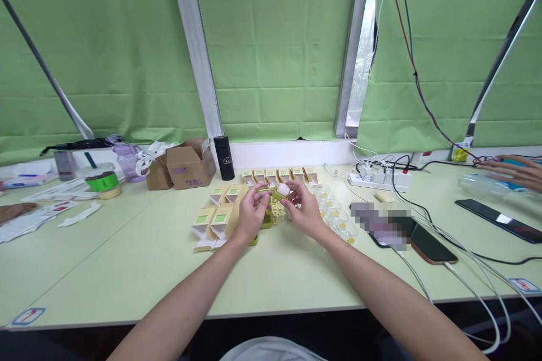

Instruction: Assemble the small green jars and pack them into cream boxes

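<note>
Over the middle of the table, my left hand (253,210) and my right hand (304,208) hold a small olive-green case (277,194) between their fingertips. A white rounded piece (283,189) shows at its top; its exact kind is unclear. Beneath my hands lie small yellowish pieces (277,214) and another green case part (266,221), partly covered by my left fingers. Open cream boxes with green squares (220,219) stand left of my left hand. Several clear plastic cups with yellow centres (339,215) are lined up beside my right hand.
More small boxes (279,176) form a row at the back. Behind them are a black bottle (224,159) and a cardboard carton (190,166). Phones (434,241), cables and a power strip (381,179) lie right. Other people's hands show at both sides.
</note>
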`<state>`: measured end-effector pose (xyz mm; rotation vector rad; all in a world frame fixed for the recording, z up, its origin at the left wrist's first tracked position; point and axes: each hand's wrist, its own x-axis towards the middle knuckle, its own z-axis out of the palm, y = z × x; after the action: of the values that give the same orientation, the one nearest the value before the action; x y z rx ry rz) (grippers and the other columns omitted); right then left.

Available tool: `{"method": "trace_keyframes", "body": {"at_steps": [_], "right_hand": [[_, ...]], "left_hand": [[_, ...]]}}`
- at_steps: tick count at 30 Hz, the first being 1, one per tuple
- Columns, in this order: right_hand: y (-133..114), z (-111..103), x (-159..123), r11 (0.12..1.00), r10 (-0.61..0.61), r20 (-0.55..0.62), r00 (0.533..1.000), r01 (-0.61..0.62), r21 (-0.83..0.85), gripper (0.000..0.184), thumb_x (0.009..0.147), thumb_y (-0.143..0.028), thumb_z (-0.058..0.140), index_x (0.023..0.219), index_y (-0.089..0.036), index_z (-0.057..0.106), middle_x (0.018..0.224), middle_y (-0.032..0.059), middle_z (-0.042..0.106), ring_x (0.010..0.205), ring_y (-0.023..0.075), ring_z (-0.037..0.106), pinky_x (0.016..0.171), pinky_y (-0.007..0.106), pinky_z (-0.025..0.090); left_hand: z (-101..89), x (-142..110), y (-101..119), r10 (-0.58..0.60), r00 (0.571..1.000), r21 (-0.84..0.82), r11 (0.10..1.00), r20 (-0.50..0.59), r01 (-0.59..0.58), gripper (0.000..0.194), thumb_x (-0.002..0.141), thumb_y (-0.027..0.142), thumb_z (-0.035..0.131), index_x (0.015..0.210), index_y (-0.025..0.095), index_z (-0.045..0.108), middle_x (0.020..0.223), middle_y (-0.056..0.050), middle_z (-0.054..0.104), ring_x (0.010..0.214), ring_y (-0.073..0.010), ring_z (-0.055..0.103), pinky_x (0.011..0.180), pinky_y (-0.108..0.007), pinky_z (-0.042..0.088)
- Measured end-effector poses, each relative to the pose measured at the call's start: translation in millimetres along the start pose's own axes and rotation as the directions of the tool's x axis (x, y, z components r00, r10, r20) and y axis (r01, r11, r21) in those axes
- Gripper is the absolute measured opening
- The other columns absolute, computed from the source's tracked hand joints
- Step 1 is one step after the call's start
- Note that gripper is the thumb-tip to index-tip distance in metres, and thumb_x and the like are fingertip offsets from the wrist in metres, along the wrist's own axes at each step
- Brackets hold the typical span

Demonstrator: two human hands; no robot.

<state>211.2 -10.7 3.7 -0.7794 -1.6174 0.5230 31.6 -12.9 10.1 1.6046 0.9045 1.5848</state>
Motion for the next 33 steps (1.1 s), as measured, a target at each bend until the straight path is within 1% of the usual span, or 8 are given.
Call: {"method": "trace_keyframes", "body": {"at_steps": [3, 5, 9, 12, 15, 20, 28, 33], "right_hand": [[-0.1, 1.3, 1.7, 0.988, 0.062, 0.005, 0.998, -0.062, 0.138, 0.036, 0.092, -0.037, 0.071, 0.123, -0.025, 0.057, 0.107, 0.0051, 0.074, 0.073, 0.0158, 0.063, 0.065, 0.029, 0.052], [0.7, 2.1, 2.8, 0.966, 0.109, 0.009, 0.994, -0.109, 0.233, 0.038, 0.091, -0.044, 0.073, 0.121, -0.025, 0.058, 0.099, 0.0035, 0.073, 0.069, 0.0149, 0.061, 0.059, 0.027, 0.049], [1.3, 3.2, 5.4, 0.906, 0.190, 0.029, 0.981, -0.186, 0.381, 0.046, 0.087, -0.057, 0.075, 0.115, -0.024, 0.060, 0.079, -0.0014, 0.067, 0.057, 0.0126, 0.055, 0.050, 0.025, 0.043], [-0.6, 3.8, 6.7, 0.880, 0.228, 0.037, 0.973, -0.222, 0.420, 0.052, 0.083, -0.063, 0.077, 0.111, -0.022, 0.060, 0.068, -0.0044, 0.063, 0.050, 0.0116, 0.050, 0.047, 0.025, 0.041], [-2.4, 4.1, 6.5, 0.870, 0.261, 0.044, 0.964, -0.255, 0.423, 0.055, 0.081, -0.067, 0.077, 0.108, -0.022, 0.061, 0.061, -0.0059, 0.061, 0.046, 0.0120, 0.049, 0.045, 0.025, 0.039], [-0.6, 4.7, 4.5, 0.865, 0.294, 0.067, 0.953, -0.296, 0.405, 0.055, 0.082, -0.069, 0.076, 0.106, -0.021, 0.063, 0.055, -0.0057, 0.060, 0.044, 0.0126, 0.049, 0.043, 0.024, 0.036], [3.4, 7.2, 2.0, 0.886, 0.331, 0.082, 0.940, -0.340, 0.316, 0.059, 0.086, -0.076, 0.068, 0.101, -0.019, 0.068, 0.052, -0.0024, 0.063, 0.042, 0.0130, 0.050, 0.045, 0.024, 0.036], [0.6, 0.4, 2.8, 0.953, 0.273, 0.057, 0.960, -0.278, 0.120, 0.059, 0.095, -0.077, 0.056, 0.090, -0.020, 0.072, 0.054, 0.0000, 0.063, 0.047, 0.0160, 0.057, 0.050, 0.027, 0.041]], "left_hand": [[-2.1, 1.0, -4.3, 0.085, 0.996, 0.129, 0.988, -0.002, -0.084, 0.041, 0.091, 0.023, 0.069, 0.131, 0.019, 0.062, 0.113, -0.012, 0.076, 0.101, -0.0224, 0.073, 0.081, -0.030, 0.056], [-2.6, 0.4, -5.4, 0.143, 0.990, 0.219, 0.965, 0.018, -0.143, 0.045, 0.089, 0.015, 0.065, 0.134, 0.022, 0.060, 0.118, -0.011, 0.075, 0.107, -0.0232, 0.071, 0.091, -0.035, 0.056], [-2.0, -1.7, -3.4, 0.274, 0.961, 0.385, 0.883, 0.040, -0.268, 0.054, 0.088, 0.009, 0.065, 0.138, 0.029, 0.058, 0.130, -0.009, 0.069, 0.118, -0.0249, 0.064, 0.106, -0.045, 0.052], [-1.8, -2.4, -2.1, 0.361, 0.928, 0.475, 0.803, 0.092, -0.359, 0.057, 0.088, 0.009, 0.068, 0.139, 0.033, 0.060, 0.139, -0.008, 0.058, 0.133, -0.0276, 0.054, 0.115, -0.049, 0.047], [-2.2, -2.7, -3.1, 0.407, 0.901, 0.520, 0.743, 0.149, -0.422, 0.053, 0.091, 0.010, 0.068, 0.138, 0.035, 0.062, 0.142, -0.008, 0.051, 0.138, -0.0274, 0.050, 0.117, -0.049, 0.047], [-2.4, -3.5, -5.3, 0.452, 0.872, 0.545, 0.690, 0.190, -0.476, 0.049, 0.094, 0.010, 0.067, 0.135, 0.035, 0.063, 0.142, -0.007, 0.050, 0.133, -0.0263, 0.052, 0.114, -0.048, 0.050], [-2.5, -3.9, -5.3, 0.450, 0.872, 0.536, 0.696, 0.192, -0.477, 0.046, 0.092, 0.011, 0.068, 0.132, 0.034, 0.066, 0.139, -0.007, 0.053, 0.130, -0.0260, 0.055, 0.112, -0.049, 0.052], [-1.0, -4.2, -3.4, 0.380, 0.911, 0.459, 0.788, 0.161, -0.410, 0.043, 0.090, 0.015, 0.073, 0.130, 0.030, 0.069, 0.134, -0.008, 0.057, 0.132, -0.0262, 0.056, 0.116, -0.048, 0.048]]}}
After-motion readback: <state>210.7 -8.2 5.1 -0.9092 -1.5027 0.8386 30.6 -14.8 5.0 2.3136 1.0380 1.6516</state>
